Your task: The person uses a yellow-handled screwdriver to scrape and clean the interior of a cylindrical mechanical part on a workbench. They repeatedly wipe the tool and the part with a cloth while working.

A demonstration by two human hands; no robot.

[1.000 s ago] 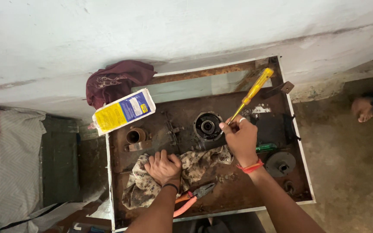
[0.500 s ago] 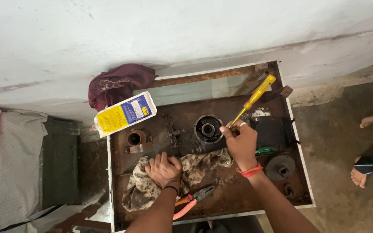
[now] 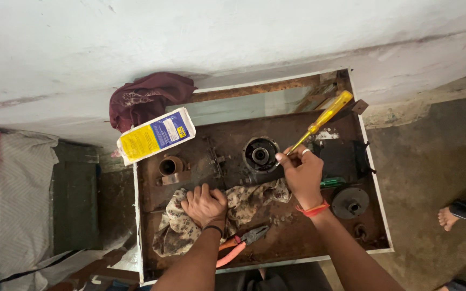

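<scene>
Now yellow screwdriver [image 3: 323, 117] in right hand [image 3: 301, 176], left hand [image 3: 204, 204] on rag [image 3: 246, 198].

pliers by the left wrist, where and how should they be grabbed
Probably by the orange handles, coming from the near edge of the tray. They splay toward that edge, lying flat and free, while the dark jaws point inward toward the patterned rag.

Screwdriver [image 3: 322, 119] tip hidden behind right hand [image 3: 301, 173]; pliers [image 3: 239, 243] partly covered by left forearm; foot [image 3: 450, 217] cut off at frame edge.
</scene>
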